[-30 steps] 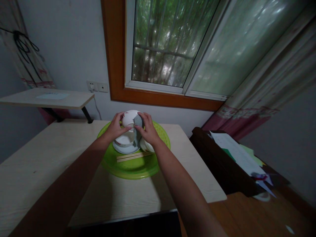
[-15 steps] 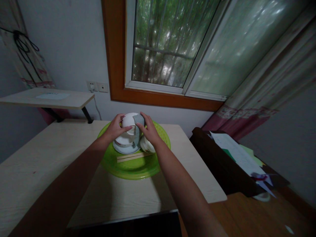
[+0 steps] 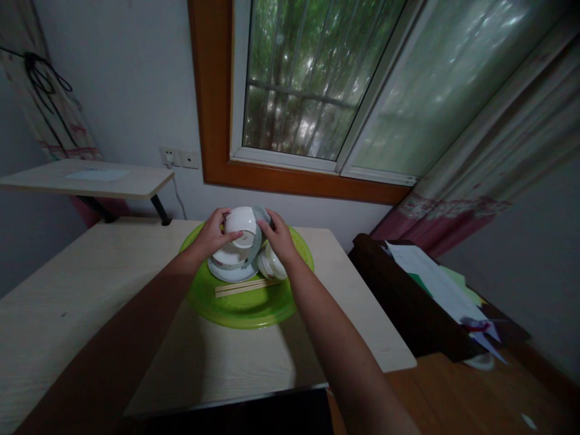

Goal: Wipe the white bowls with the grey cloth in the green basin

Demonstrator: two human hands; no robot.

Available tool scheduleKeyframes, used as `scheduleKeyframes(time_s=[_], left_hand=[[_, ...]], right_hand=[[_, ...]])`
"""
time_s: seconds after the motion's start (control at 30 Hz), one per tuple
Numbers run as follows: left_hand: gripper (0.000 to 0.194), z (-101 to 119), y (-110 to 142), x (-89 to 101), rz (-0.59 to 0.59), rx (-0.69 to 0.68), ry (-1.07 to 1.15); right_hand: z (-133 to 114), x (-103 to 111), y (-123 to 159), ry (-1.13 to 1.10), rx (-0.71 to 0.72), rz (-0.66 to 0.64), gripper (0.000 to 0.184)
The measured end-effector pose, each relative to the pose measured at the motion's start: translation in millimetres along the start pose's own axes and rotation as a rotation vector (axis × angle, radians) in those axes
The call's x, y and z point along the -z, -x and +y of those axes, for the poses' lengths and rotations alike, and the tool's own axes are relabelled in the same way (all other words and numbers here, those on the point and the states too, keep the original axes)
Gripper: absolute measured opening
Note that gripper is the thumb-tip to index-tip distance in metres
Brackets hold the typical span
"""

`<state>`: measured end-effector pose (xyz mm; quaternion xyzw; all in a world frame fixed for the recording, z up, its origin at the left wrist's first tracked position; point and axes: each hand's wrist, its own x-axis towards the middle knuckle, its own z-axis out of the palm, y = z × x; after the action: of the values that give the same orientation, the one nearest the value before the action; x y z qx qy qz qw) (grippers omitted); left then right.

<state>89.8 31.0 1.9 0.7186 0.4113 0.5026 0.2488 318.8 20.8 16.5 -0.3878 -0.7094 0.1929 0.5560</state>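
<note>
My left hand [image 3: 216, 232] grips a white bowl [image 3: 240, 222], tilted so that its base faces me. At the bowl's right side my right hand [image 3: 277, 232] is closed on a grey cloth [image 3: 259, 216] that hangs down below the bowl. Under it, another white bowl [image 3: 226, 258] sits on a white plate [image 3: 233, 277]. More bowls [image 3: 270, 264], lying tipped together, are partly hidden behind my right wrist. Light wooden chopsticks [image 3: 244, 288] lie in front of the plate. All of these rest on a round green tray [image 3: 247, 319].
The tray stands on a pale wooden table [image 3: 90, 290]. A raised shelf [image 3: 90, 181] is at the left. Behind is a wall with a socket [image 3: 179, 158] and a window [image 3: 317, 90]. Papers [image 3: 435, 284] lie on a dark brown surface at the right.
My right hand has shifted a little right and turned, drawing the cloth from the bowl's front to its right edge. My left hand still holds the bowl in place.
</note>
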Motion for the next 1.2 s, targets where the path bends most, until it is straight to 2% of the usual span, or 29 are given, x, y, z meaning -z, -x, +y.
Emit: scheduleKeyframes(time_s=[0.17, 0.43, 0.6, 0.83, 1.2], left_hand=[[0.073, 0.5, -1.2, 0.0, -0.005, -0.01, 0.02], [0.073, -1.2, -0.3, -0.1, -0.018, 0.001, 0.03], [0.073, 4.3, 0.2, 0.6, -0.024, 0.023, 0.04], [0.074, 5.7, -1.7, 1.0, 0.009, 0.038, 0.079], [0.07, 1.8, -2.1, 1.0, 0.009, 0.034, 0.11]], right_hand=[[-6.9, 0.2, 3.0, 0.053, 0.008, -0.042, 0.063], [0.4, -1.2, -1.7, -0.042, -0.064, 0.024, 0.045], [2.1, -0.6, -1.9, -0.057, -0.058, 0.028, 0.044], [-5.6, -0.6, 2.2, 0.018, -0.025, -0.046, 0.065], [-1.3, -0.5, -1.9, -0.099, -0.094, 0.024, 0.044]])
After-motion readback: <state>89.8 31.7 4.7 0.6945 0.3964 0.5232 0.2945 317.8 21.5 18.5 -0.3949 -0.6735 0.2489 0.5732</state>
